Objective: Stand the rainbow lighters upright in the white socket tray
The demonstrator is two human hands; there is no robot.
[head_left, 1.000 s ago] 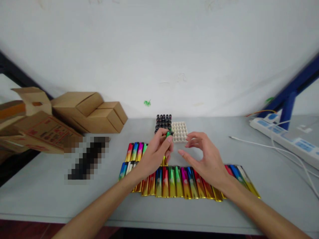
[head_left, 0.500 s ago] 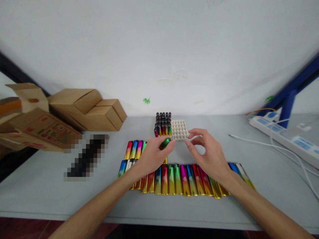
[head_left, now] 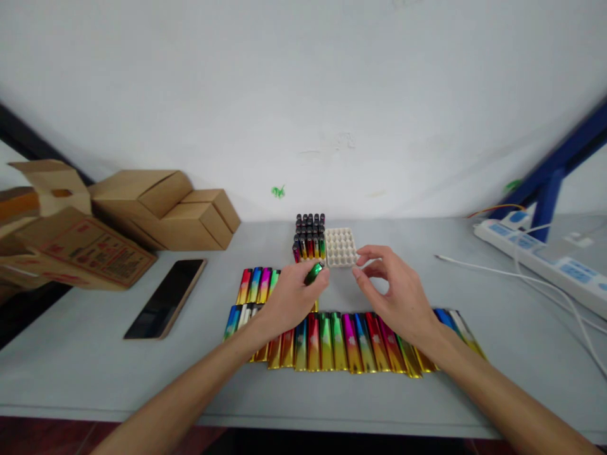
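At the back of the counter [head_left: 95,373], the tray [head_left: 340,248] is roughly half loaded: left side full, right side bare slots. Left hand [head_left: 289,300] fingers pinch a green lighter [head_left: 313,273] just before it; right hand [head_left: 396,297] fingers curl empty beside it. Dozens more lighters [head_left: 351,341] lie in rows.

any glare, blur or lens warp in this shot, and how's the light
Head view: light is soft and even, with hardly any shadow on the table. Bright glints run along the shiny lighters. There is strong wide-angle warp, with the table's far edge bowed and the blue frame leaning inward. The left hand, its green lighter and the right hand look fairly sharp, with no motion smear.
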